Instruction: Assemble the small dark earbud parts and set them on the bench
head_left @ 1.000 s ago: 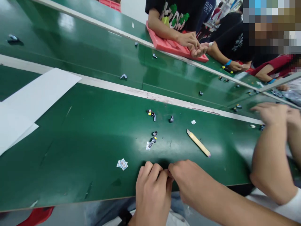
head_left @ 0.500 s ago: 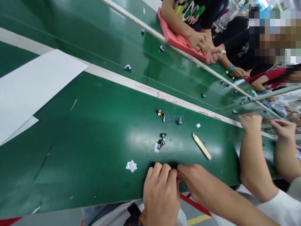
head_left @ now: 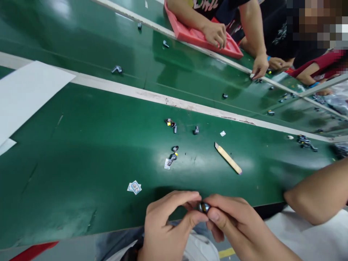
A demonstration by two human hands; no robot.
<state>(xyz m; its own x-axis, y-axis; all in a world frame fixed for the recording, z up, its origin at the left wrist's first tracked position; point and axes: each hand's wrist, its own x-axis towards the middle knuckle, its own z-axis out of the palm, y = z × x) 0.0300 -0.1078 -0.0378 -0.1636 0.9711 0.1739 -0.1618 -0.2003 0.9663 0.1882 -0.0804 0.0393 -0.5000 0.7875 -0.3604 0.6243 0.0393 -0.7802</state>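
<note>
At the table's near edge, a dark, shiny earbud (head_left: 203,207) is pinched between the fingertips of both hands. My left hand (head_left: 171,221) has its thumb and fingers closed at the earbud's left side. My right hand (head_left: 236,219) grips it from the right with thumb and forefinger. Beyond them lies an earbud with a yellow spot (head_left: 173,157), partly over a small printed label (head_left: 167,164), with a loose dark shell piece (head_left: 175,148) just above. An opened earbud (head_left: 171,124) and a whole earbud (head_left: 196,130) rest farther back.
A cutter knife with a pale yellow handle (head_left: 228,159) lies right of the earbuds. Overlapping labels (head_left: 135,187) sit at left, near white paper sheets (head_left: 29,90). Across the green table, a co-worker's hand (head_left: 259,67) touches small parts beside a red tray (head_left: 187,34). Another person's arm (head_left: 318,195) is at right.
My hands have turned, so the earbud between the fingertips now shows. The view has shifted right. The neighbour's forearms at right have lowered, and the co-worker opposite has reached down to the table.
</note>
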